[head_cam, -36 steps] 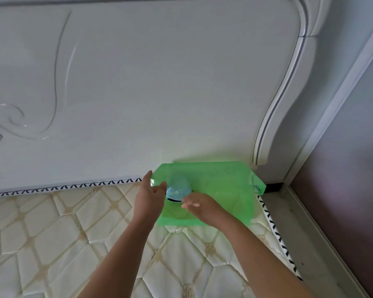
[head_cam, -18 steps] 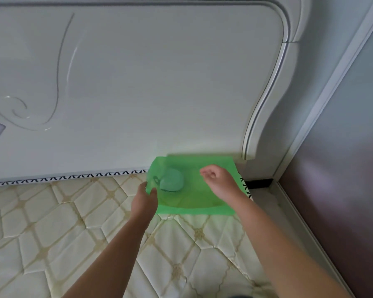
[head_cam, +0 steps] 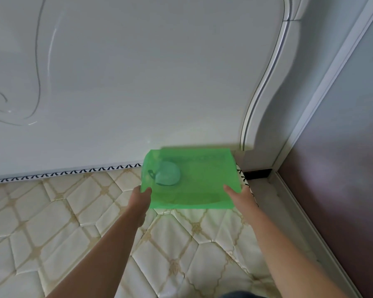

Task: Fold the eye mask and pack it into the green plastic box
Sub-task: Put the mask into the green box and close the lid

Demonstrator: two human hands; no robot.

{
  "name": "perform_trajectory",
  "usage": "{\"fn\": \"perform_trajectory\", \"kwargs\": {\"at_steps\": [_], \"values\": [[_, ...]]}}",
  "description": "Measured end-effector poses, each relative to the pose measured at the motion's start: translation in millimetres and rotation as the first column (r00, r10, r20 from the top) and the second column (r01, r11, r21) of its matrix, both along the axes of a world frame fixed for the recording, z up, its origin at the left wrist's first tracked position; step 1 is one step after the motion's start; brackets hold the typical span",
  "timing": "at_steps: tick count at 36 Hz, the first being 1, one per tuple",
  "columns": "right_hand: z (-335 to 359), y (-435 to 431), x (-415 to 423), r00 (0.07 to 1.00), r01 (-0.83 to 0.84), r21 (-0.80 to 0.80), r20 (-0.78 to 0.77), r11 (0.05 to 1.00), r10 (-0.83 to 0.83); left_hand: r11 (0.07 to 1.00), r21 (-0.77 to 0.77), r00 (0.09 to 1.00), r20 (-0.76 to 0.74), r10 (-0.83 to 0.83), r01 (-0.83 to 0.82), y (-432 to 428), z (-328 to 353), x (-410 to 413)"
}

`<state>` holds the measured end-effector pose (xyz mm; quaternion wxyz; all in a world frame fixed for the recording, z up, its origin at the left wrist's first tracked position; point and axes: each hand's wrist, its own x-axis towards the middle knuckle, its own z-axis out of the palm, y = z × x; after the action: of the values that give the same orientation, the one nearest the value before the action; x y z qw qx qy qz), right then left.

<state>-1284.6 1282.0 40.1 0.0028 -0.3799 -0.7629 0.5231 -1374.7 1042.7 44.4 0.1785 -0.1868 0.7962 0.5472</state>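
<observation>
A cream quilted mattress with beige diamond stitching [head_cam: 52, 211] fills the left and the foreground, and a white glossy headboard [head_cam: 138, 82] rises behind it. The left hand [head_cam: 141, 195] has its grip on the left edge of the translucent green plastic box [head_cam: 202, 179], with the thumb laid over the top of the rim and the other fingers hidden below. Just inside that left end lies the folded pale blue fabric eye mask [head_cam: 167, 174], bunched into a rounded pad with its dark strap looped beside it (all of it tinted by the plastic over it). The box sits against the foot of the headboard near the bed's corner. At its right near edge, the right hand [head_cam: 238, 195] takes hold in a similar way, one digit on top and the rest out of sight underneath. Further right stands a grey wall [head_cam: 342, 104].

Folding and packing look done. What seems left is to see the box properly closed, since whether its flap is fastened cannot be told, and to let go.
</observation>
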Motion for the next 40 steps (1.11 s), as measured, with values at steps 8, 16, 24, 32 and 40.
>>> {"fn": "perform_trajectory", "kwargs": {"at_steps": [8, 16, 24, 32, 40], "values": [[-3.6, -0.2, 7.6, 0.998, 0.035, -0.156, -0.049, 0.987, -0.043, 0.995, 0.088, 0.998, 0.038, 0.052, -0.055, -2.3, -10.2, 5.6], [-0.4, -15.0, 34.6, 0.999, 0.036, -0.209, -0.011, 0.977, -0.039, 0.996, 0.083, 0.999, 0.000, 0.039, -0.039, -19.9, 0.5, 40.8], [-0.7, -41.6, 80.3, 0.998, 0.067, -0.238, 0.028, 0.969, -0.063, 0.992, 0.104, 0.997, 0.046, 0.062, -0.066, -43.8, 2.3, 86.0], [-6.3, -55.8, 115.9, 0.986, 0.168, -0.279, 0.069, 0.945, -0.155, 0.989, 0.096, 0.993, 0.044, 0.110, -0.114, -55.4, -4.7, 137.7], [-13.6, -60.1, 132.9, 0.985, 0.171, -0.211, 0.061, 0.962, -0.162, 0.983, 0.124, 0.991, 0.038, 0.129, -0.133, -63.6, -8.1, 151.1]]}}
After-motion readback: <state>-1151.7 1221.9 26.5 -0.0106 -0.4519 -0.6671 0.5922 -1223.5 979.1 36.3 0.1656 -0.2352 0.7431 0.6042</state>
